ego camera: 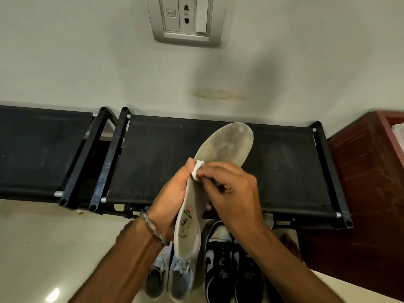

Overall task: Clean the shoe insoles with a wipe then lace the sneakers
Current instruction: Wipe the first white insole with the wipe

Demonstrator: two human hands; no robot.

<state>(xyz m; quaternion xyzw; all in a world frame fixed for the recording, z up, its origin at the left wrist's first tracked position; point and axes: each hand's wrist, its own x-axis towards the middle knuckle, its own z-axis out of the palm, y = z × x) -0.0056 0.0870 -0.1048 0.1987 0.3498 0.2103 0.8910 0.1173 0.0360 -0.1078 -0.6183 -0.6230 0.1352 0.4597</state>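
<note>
A grey, dirty insole [225,147] is held up over the black rack, toe end away from me. My left hand [172,193] grips its left edge from underneath, thumb up by the rim. My right hand [231,193] pinches a small white wipe [197,169] against the insole's left edge at mid-length. On the floor below stand a pair of light blue-grey sneakers [175,276] and a pair of black-and-white sneakers [227,265], partly hidden by my arms.
A black fabric shoe rack [284,167] runs along the wall, with a second rack section [39,149] to the left. A dark red cabinet [371,182] stands at the right. A wall socket plate [188,18] is above. Pale floor tiles lie at lower left.
</note>
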